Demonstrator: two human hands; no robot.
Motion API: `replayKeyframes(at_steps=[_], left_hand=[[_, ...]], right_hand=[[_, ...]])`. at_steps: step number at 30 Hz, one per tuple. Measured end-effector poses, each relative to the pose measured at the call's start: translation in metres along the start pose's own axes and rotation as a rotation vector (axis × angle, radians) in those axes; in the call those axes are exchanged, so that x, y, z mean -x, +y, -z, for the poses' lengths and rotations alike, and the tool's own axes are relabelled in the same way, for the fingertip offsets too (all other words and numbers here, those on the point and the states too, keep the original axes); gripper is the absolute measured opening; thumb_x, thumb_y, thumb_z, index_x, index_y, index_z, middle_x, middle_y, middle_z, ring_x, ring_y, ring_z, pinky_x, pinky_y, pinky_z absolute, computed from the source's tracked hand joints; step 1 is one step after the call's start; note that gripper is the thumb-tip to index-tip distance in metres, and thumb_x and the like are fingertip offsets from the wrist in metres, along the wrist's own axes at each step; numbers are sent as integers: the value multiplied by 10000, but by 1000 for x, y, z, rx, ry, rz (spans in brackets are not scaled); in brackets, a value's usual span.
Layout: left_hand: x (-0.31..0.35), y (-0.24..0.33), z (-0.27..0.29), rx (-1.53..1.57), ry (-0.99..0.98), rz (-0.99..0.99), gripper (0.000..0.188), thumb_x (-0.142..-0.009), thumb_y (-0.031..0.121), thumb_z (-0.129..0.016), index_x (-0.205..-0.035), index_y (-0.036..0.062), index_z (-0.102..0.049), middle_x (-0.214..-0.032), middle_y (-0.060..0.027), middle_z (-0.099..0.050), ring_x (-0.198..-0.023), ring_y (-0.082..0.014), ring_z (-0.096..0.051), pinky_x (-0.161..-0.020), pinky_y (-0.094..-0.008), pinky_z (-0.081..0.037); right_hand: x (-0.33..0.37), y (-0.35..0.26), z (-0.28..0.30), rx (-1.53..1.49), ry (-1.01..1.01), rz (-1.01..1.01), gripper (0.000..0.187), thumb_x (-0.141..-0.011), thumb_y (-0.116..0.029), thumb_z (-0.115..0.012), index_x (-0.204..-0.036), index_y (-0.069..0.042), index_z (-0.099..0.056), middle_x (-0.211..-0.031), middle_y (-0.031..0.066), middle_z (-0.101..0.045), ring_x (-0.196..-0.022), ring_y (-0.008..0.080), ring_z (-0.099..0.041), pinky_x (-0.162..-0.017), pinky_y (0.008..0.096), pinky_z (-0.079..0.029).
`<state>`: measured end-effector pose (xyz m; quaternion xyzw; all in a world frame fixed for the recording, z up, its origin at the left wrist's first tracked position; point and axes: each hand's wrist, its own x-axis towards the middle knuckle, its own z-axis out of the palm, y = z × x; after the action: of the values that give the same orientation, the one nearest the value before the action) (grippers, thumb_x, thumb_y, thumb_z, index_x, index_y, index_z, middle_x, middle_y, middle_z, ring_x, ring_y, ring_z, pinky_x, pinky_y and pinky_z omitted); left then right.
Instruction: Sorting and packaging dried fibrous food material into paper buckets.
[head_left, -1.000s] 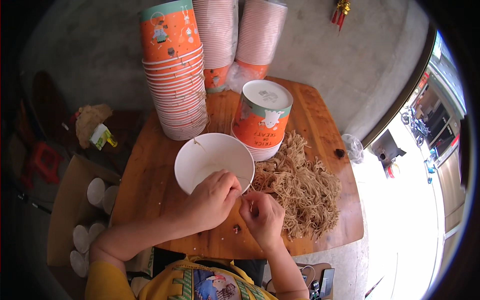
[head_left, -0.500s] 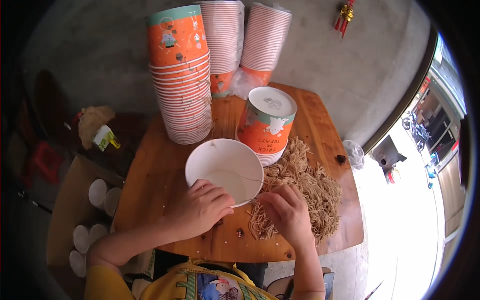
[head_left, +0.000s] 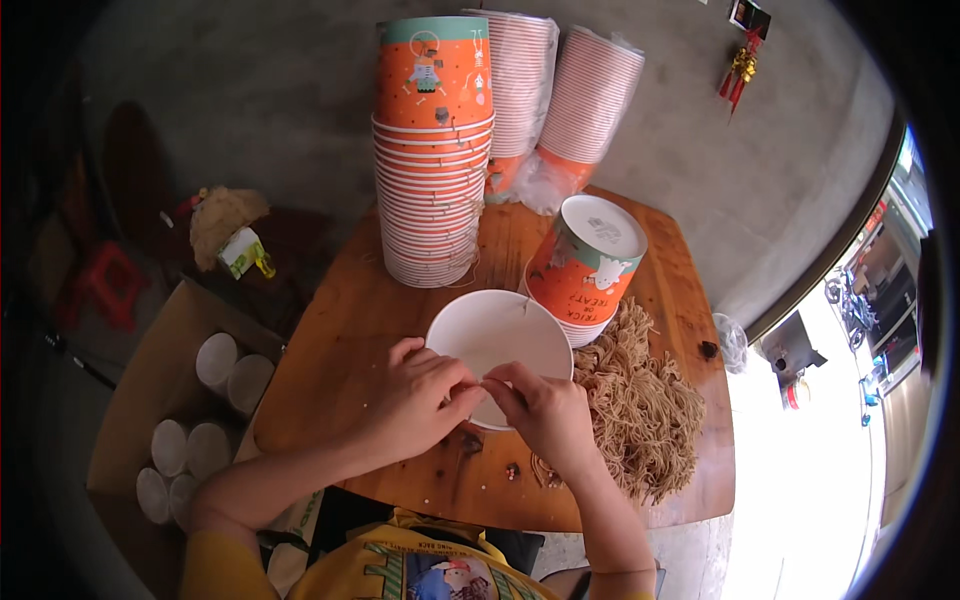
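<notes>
Working over that wooden table point(head_left: 350, 320), keep the white paper bowl point(head_left: 500, 335) flat at frame centre, beside the noodle pile point(head_left: 645, 410). Your left hand point(head_left: 410, 400) and right hand point(head_left: 545, 415) pinch narrowly at its near rim; what they hold, I can't tell.

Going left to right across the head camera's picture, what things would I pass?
Cardboard box of white cups → left hand → white paper bowl → right hand → pile of brown noodles → bright doorway.
</notes>
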<state>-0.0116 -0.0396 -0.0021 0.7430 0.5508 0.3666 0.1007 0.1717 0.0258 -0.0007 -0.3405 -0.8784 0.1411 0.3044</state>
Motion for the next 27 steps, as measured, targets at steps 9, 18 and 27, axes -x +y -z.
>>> replayKeyframes(at_steps=[9, 18, 27], left_hand=[[-5, -3, -12, -126, 33, -26, 132, -850, 184, -648, -789, 85, -586, -747, -35, -643, -808, -222, -618, -949, -430, -370], [-2, -5, -24, -58, 140, 67, 94, -815, 153, -630, -805, 94, -558, -742, -16, -612, -816, -232, -607, -969, -446, -355], [-4, -12, -10, -123, -22, -141, 118, -797, 157, -619, -783, 105, -515, -775, -5, -578, -892, -211, -592, -995, -450, -327]], right_hand=[[3, -5, -12, 19, 123, -44, 80, -909, -213, -630, -881, -139, -617, -700, 74, -657, -613, 285, -658, -516, 399, -523], [1, -8, -6, -5, 116, -49, 50, -863, -119, -653, -874, -82, -621, -798, 93, -632, -723, 320, -647, -609, 407, -524], [-5, 11, -2, 80, 169, 21, 77, -837, -97, -639, -813, -48, -585, -776, 91, -608, -782, 303, -603, -752, 405, -467]])
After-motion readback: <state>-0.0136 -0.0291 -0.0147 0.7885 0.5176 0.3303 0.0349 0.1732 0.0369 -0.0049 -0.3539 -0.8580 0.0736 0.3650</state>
